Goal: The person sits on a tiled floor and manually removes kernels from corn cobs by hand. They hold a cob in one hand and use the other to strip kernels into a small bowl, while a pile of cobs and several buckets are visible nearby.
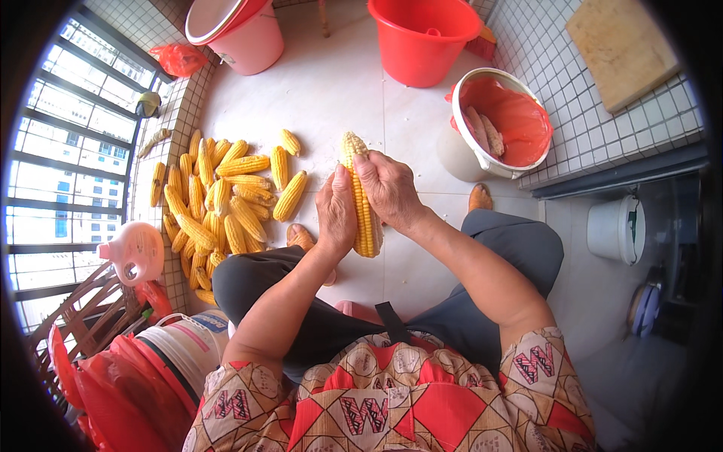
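An ear of yellow corn [366, 220] stands nearly upright in the picture between my hands, its pale tip pointing away from me. My left hand [338, 209] grips its left side, with the thumb along the kernels. My right hand [391, 189] holds the upper right side, its thumb pressed near the tip. Along the lower right edge of the ear a strip of bare cob shows. A heap of yellow corn ears [217, 195] lies on the floor to the left of my left hand. The fingers behind the ear are partly hidden.
A white bucket [463, 150] lined with a red bag holds bare cobs [487, 131] at the right. A red bucket [415, 53] and a pink bucket [251, 48] stand farther off. A pink jug [135, 254] is by the railing. Small bits dot the tiled floor [344, 90].
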